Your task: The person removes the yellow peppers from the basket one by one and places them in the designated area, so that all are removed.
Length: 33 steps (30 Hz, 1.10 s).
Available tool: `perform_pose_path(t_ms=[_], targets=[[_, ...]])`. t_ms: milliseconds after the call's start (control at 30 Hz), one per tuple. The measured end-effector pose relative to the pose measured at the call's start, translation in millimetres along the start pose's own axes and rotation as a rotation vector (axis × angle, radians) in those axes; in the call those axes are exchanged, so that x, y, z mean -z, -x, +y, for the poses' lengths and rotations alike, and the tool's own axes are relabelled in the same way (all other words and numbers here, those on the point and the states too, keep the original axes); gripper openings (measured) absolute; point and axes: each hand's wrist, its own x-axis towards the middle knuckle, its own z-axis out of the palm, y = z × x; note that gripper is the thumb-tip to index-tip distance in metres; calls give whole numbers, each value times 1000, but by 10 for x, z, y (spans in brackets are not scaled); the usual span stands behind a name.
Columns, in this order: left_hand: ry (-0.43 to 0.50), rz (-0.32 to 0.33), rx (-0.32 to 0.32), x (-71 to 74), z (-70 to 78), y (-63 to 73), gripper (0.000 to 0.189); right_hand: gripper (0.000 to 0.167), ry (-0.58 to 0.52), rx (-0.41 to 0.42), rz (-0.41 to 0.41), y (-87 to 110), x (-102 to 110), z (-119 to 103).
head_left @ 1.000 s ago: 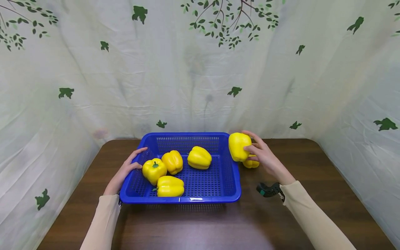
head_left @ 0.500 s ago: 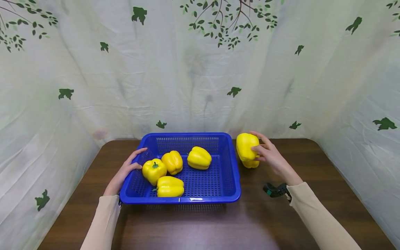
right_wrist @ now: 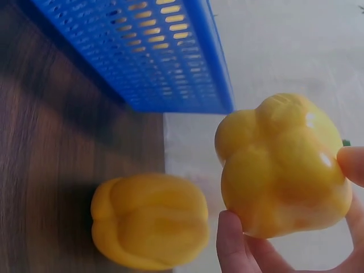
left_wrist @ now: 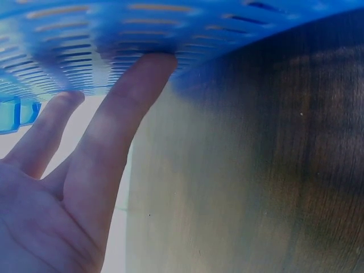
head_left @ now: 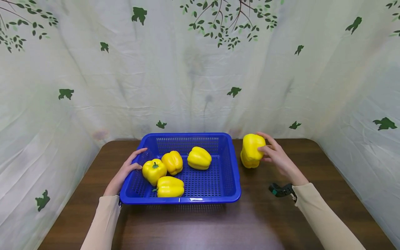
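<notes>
My right hand [head_left: 278,154] holds a yellow bell pepper [head_left: 252,146] up off the table, to the right of the blue perforated basket [head_left: 232,200]. In the right wrist view, thumb and fingers pinch this pepper from opposite sides. Below it another yellow bell pepper [right_wrist: 151,222] lies on the table, mostly covered by the raised one in the head view. My left hand [head_left: 125,171] grips the basket's left side at the rim, and its fingers [left_wrist: 116,125] touch the outer wall in the left wrist view. Several yellow bell peppers [head_left: 199,158] lie inside the basket, mostly toward the left.
The basket stands on a dark brown wooden table [head_left: 193,229]. Behind and around it hangs a pale curtain [head_left: 187,86] with leaf prints. A black band [head_left: 281,190] is on the right wrist.
My right hand has moved right with its bell pepper, from beside the basket's rim to over the pepper on the table. The left hand and the basket stay put.
</notes>
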Motion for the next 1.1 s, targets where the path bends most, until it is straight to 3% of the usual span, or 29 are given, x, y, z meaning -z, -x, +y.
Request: perform_pose_path(t_ms=[200,767,1000,1100], targets=[[-30,4,41,-3,11,33,63,62,-5,-5,4,27,82,43],[-24,-2,19,1,-2,14,63,63,-37,-12,56,39,311,266],[-34,3,72,-14,14,58,65,62,-56,-20,81,55,362,334],[-28,3,61,-10,14,47,65,62,-51,-28,94,61,373,371]])
